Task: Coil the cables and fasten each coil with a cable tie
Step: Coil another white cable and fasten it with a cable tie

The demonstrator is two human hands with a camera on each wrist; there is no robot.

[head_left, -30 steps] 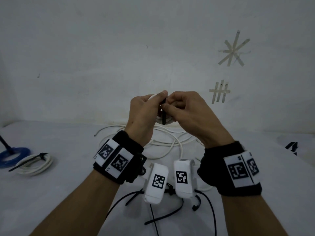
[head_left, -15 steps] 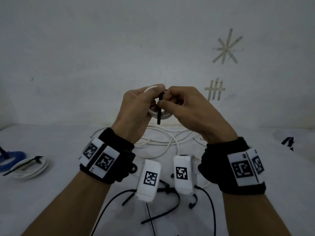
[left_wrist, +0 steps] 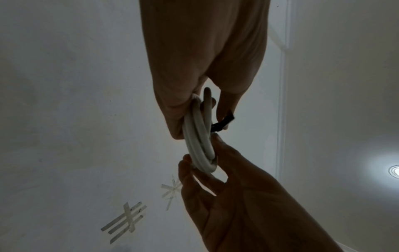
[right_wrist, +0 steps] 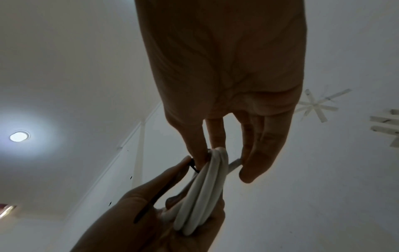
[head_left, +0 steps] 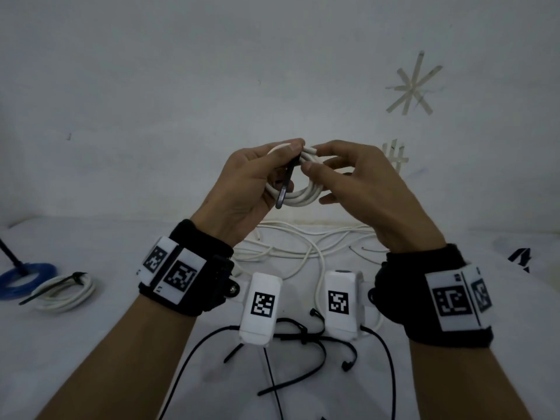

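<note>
I hold a small white cable coil (head_left: 303,199) up in front of the wall. My left hand (head_left: 260,177) grips its left side, the fingers curled round the loops. A black cable tie (head_left: 285,189) passes round the coil under that thumb, and its tail hangs down over the palm. My right hand (head_left: 330,165) pinches the coil's right side between thumb and fingers, near the cable's cut end. The left wrist view shows the coil (left_wrist: 198,141) edge-on with the tie (left_wrist: 220,125) beside it. In the right wrist view the coil (right_wrist: 205,196) sits in the left palm.
Loose white cable (head_left: 303,253) lies tangled on the white table below my hands. Several black cable ties (head_left: 303,338) lie nearer to me. At the far left are a tied white coil (head_left: 63,294) and a blue coil (head_left: 24,277). Tape marks (head_left: 413,83) are on the wall.
Both hands have risen a little. My right hand has let go of the tie's tail and shifted to the coil's right side, so more of the coil shows.
</note>
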